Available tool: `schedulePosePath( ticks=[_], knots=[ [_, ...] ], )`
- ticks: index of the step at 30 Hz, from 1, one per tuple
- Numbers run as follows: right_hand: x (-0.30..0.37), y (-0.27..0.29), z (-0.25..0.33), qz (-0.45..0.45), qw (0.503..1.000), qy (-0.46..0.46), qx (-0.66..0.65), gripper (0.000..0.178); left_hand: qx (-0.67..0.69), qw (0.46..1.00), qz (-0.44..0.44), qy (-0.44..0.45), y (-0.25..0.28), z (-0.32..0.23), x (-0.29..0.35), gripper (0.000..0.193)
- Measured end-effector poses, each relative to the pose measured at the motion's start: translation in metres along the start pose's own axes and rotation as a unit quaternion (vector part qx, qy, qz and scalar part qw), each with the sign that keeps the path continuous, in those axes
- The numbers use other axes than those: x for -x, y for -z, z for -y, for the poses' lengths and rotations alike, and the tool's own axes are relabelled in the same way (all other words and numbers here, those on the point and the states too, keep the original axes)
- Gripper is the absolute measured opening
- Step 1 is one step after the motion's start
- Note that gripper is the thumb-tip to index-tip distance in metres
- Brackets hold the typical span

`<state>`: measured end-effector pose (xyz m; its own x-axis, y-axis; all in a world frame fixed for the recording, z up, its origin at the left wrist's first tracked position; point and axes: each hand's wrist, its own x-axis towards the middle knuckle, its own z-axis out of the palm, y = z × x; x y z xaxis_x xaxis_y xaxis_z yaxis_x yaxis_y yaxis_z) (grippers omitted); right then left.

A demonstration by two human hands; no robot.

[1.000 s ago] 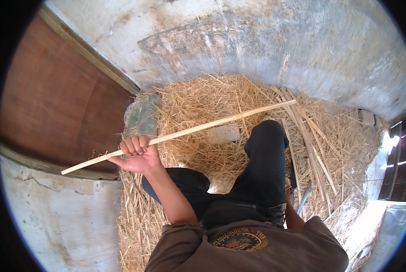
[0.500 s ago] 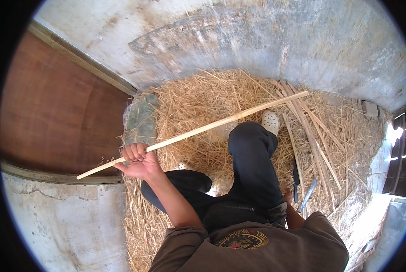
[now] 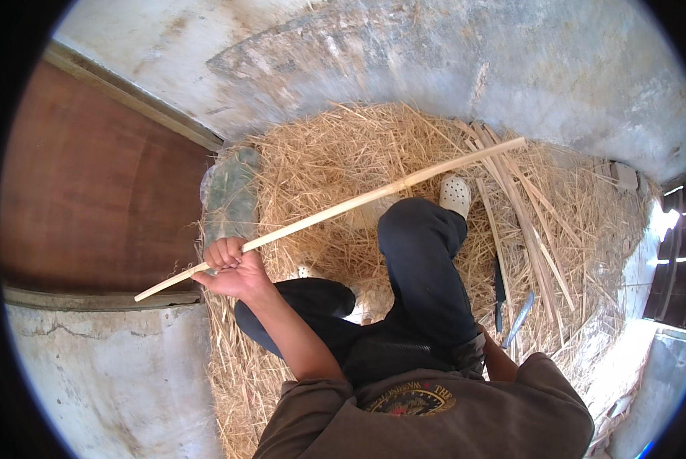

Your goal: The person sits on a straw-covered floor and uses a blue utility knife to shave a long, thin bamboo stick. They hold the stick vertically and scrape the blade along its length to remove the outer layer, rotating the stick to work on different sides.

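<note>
My left hand (image 3: 236,268) is closed around a long pale strip of split bamboo or wood (image 3: 343,205), near its lower left end. The strip slants up to the right, passing in front of my raised knee, and its far end lies over a pile of similar strips (image 3: 523,218). Of my right arm only the forearm (image 3: 500,362) shows, beside my thigh; the hand itself is hidden behind the leg. Close to it lie a narrow black object (image 3: 499,294) and a grey-blue, blade-like object (image 3: 519,320).
Loose straw (image 3: 343,153) covers the floor around my legs. A worn plaster wall (image 3: 435,69) curves along the far side. At the left are a brown wooden panel (image 3: 105,183) and a greenish bundle (image 3: 234,195). A small block (image 3: 624,176) sits at the far right.
The view has shifted slightly. The strip's far end is a little higher in the picture, with my left hand still gripping the same part. My right hand has gone further behind my leg.
</note>
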<state>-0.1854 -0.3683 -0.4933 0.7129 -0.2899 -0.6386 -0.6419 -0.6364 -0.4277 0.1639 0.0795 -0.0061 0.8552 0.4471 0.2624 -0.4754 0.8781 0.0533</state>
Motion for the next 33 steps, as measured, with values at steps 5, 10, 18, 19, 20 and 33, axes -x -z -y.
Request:
schedulePosePath(
  ticks=[5,10,18,19,20,33],
  knots=[
    [0.050,0.003,0.005,-0.091,0.993,-0.006,-0.069,0.061,0.011,1.000,-0.003,0.007,0.007,-0.012,-0.001,0.065],
    [0.088,-0.001,0.004,-0.204,0.973,-0.012,-0.108,0.062,0.012,1.000,0.001,0.004,0.008,-0.011,-0.005,0.065],
    [0.081,0.006,-0.011,-0.396,0.916,-0.056,-0.014,0.050,0.005,1.000,-0.018,0.012,0.012,-0.005,-0.006,0.064],
    [0.071,0.010,-0.009,-0.388,0.919,-0.059,-0.020,0.049,0.006,1.000,-0.020,0.014,0.012,-0.002,-0.006,0.064],
    [0.062,0.015,-0.009,-0.378,0.924,-0.061,-0.025,0.047,0.005,1.000,-0.021,0.013,0.012,-0.001,-0.007,0.064],
    [0.055,-0.087,-0.063,0.027,0.988,-0.074,-0.134,0.021,-0.015,0.999,-0.045,0.009,0.014,-0.003,-0.007,0.064]
  ],
)
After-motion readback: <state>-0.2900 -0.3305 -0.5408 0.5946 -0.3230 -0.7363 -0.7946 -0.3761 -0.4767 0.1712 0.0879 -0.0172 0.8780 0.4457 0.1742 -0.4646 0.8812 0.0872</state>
